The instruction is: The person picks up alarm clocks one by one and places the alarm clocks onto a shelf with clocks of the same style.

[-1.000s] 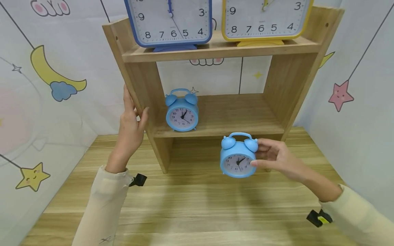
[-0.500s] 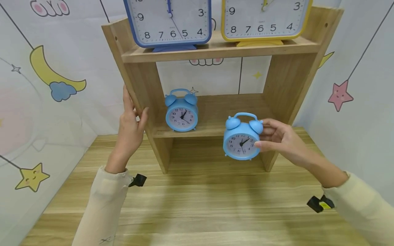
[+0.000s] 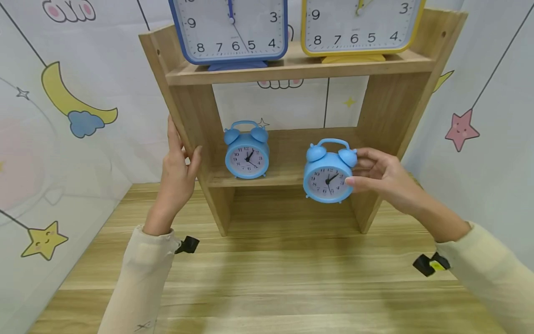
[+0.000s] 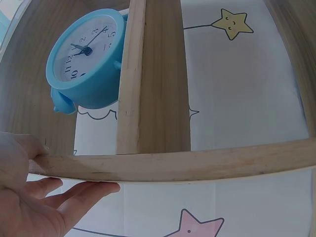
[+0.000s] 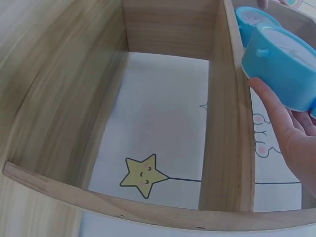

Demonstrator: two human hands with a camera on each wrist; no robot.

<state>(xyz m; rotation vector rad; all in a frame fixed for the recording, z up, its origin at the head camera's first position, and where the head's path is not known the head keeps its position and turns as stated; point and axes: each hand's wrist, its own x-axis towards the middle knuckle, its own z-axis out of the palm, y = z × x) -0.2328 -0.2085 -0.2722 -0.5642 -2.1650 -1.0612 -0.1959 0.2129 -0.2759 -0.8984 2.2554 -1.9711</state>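
My right hand (image 3: pixel 385 178) holds a light blue twin-bell alarm clock (image 3: pixel 327 183) by its right side, thumb at the front rim. The clock is upright, in front of the middle board of the wooden shelf unit (image 3: pixel 292 76). In the right wrist view, this alarm clock (image 5: pixel 279 66) appears close to the board's edge; contact cannot be told. A matching alarm clock (image 3: pixel 247 155) stands at the left on that board, also seen in the left wrist view as the blue clock (image 4: pixel 86 59). My left hand (image 3: pixel 177 181) grips the unit's left side panel between thumb and fingers.
On the top board stand a large blue-framed clock (image 3: pixel 233 35) and a large yellow-framed clock (image 3: pixel 360 32), both cut off above. The unit rests on a wood-grain table (image 3: pixel 288 278). Walls with printed stars and a moon (image 3: pixel 71 93) enclose it.
My right hand has raised the alarm clock from below the middle board's front edge to overlap it in view. My left hand and the standing clock have stayed put.
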